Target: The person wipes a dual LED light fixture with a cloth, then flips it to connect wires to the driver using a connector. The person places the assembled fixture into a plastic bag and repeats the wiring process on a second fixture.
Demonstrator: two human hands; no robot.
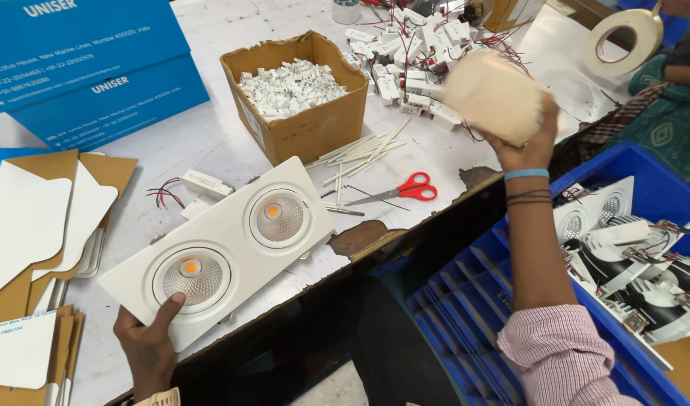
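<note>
My left hand (151,344) grips the near corner of a white rectangular twin downlight fixture (223,248) with two round lenses, which lies tilted across the table's front edge. My right hand (529,144) is raised over the table and holds a pale beige cloth or pad (492,96), blurred by motion. A blue band and dark threads circle that wrist. Red-handled scissors (405,189) lie on the table between the two hands.
An open cardboard box (307,131) of small white parts stands behind the fixture. A heap of white drivers with red wires (414,53) lies beyond. A blue crate (661,188) at right holds more fixtures. Flat cartons (37,225) stack at left. Another person holds a tape roll (624,39).
</note>
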